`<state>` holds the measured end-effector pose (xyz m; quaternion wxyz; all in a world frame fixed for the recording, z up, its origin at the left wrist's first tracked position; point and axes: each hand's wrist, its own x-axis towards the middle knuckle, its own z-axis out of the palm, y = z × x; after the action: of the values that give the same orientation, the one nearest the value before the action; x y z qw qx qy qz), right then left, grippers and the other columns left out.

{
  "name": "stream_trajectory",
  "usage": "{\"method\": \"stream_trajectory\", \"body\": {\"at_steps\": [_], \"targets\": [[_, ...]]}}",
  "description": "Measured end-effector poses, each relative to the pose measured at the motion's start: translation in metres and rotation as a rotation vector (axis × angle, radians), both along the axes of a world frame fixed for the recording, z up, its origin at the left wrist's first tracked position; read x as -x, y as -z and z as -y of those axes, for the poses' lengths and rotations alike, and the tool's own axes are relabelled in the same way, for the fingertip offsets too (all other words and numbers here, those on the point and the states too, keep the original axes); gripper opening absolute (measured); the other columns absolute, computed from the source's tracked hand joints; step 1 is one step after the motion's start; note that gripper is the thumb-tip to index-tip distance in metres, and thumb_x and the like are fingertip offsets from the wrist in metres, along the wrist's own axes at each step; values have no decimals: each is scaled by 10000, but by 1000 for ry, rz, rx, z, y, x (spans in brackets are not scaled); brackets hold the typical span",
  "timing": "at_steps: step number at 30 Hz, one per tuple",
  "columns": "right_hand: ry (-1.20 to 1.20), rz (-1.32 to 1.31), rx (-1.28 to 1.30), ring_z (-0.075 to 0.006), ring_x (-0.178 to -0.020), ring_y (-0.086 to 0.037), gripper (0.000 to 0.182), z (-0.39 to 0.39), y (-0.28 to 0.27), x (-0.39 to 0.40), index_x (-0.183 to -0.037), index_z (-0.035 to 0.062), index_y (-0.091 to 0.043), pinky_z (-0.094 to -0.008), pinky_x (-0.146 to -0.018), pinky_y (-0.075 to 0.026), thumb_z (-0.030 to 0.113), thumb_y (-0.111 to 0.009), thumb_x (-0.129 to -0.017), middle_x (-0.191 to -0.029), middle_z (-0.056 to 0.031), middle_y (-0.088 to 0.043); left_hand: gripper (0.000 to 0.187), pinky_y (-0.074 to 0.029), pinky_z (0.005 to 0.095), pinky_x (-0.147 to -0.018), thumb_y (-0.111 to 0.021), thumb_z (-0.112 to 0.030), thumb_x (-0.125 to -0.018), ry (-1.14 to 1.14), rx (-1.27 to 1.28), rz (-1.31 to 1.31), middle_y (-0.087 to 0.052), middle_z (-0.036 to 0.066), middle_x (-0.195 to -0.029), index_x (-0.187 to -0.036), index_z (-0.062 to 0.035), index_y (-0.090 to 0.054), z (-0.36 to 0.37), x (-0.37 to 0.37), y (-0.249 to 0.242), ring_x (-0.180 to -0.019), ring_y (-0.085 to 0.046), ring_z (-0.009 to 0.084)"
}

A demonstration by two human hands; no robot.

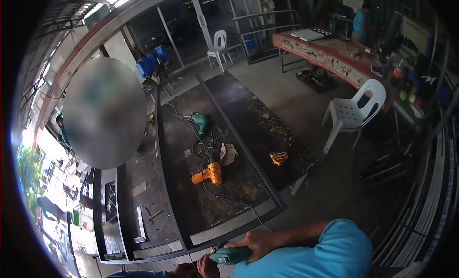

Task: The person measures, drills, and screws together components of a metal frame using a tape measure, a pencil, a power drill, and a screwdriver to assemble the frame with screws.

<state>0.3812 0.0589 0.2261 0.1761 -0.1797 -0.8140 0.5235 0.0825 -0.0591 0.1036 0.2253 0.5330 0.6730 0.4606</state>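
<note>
At the bottom centre, my right hand [258,244] is wrapped over the body of a green power drill [232,255]. My left hand [206,267] is closed at the drill's front end; its fingers are partly hidden. The drill's nose is beside the near bar of a dark metal frame [167,254], which lies across a dark work table [229,201]. Inside the frame lie an orange cordless drill [209,174], another green drill [201,122] with a grey cord, and a crumpled cloth or paper [228,154].
An orange battery pack [278,158] lies on the table's right part. An angled metal piece [139,225] rests within the frame at left. White plastic chairs [354,108] and a red-covered table [325,55] stand beyond. A person in blue [359,23] is at the back; long bars [430,220] lie right.
</note>
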Motion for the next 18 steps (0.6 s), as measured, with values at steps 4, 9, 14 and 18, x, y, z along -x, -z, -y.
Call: {"method": "stream_trajectory", "body": {"at_steps": [4,9,14,18], "targets": [[29,12,9,-322,-748,-694,765,1,-3,-3,-1402,102,-443,-374,-715,-545,158,-679,-676,-944,-183,-690,186,-494,437,-799,-561,-89,-879,83,-6,-87,-633,151,-988,-1040,-19,-622,-10,5,-2,-896,-606,331],[89,-70,-68,-335,-679,-681,797,4,7,-4,-1412,118,-434,-387,-674,-538,186,-684,-659,-814,-198,-677,175,-492,436,-786,-567,-73,-852,161,-9,-183,-633,147,-962,-1011,-30,-624,-12,7,1,-879,-607,331],[83,-43,-45,-327,-653,-680,801,6,-5,-6,-1413,125,-437,-385,-670,-538,203,-689,-656,-773,-209,-671,168,-491,434,-772,-573,-58,-824,211,-33,-277,-633,143,-935,-983,-40,-626,-16,9,3,-862,-608,332],[79,-65,-56,-322,-639,-679,794,4,-11,-7,-1408,120,-446,-383,-672,-539,215,-692,-659,-760,-210,-670,165,-489,432,-762,-578,-45,-803,247,-63,-353,-633,140,-914,-960,-49,-627,-23,9,5,-849,-609,332]]}}
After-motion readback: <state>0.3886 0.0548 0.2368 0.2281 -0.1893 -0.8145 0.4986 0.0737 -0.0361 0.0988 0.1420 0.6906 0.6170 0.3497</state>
